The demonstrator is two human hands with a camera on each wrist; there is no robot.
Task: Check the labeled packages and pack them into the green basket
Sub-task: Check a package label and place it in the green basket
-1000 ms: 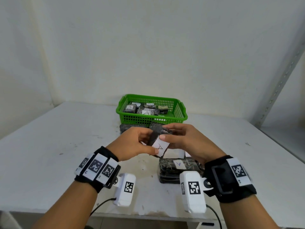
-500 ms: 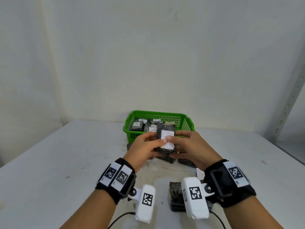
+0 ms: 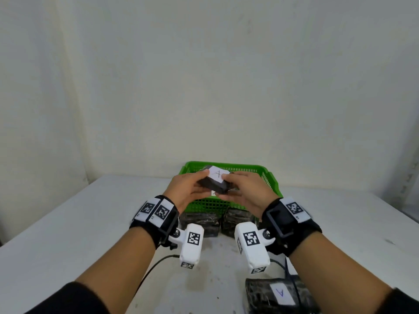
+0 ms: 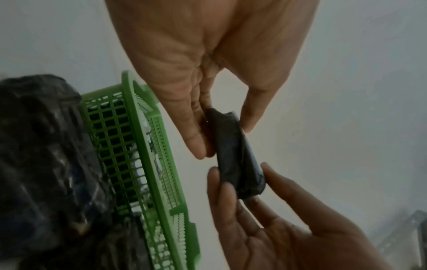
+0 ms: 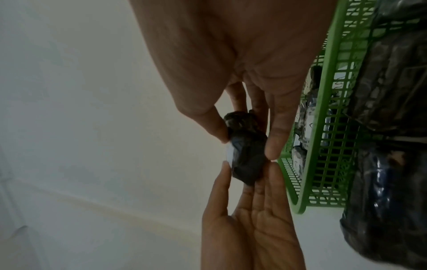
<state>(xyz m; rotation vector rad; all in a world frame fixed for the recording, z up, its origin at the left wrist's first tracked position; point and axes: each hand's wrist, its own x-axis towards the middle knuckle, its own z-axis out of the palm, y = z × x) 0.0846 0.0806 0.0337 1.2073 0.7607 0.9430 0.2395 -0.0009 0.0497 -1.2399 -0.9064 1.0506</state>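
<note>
Black package (image 3: 213, 183) pinched between left hand (image 3: 184, 192) and right hand (image 3: 246, 193), label up, above green basket (image 3: 271, 181)

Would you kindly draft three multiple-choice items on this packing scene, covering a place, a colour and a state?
1. Where is the held package?
A. flat on the table
B. raised above the near side of the basket
C. on the metal shelf

2. What colour is the basket?
A. green
B. blue
C. red

3. How is the held package gripped?
A. by the left hand alone
B. by neither hand
C. by both hands

Answers:
1 B: the head view shows it lifted over the basket's near wall, off the table.
2 A: its mesh walls are green in all three views.
3 C: the left hand and right hand each pinch one end, thumb against fingers.
</note>
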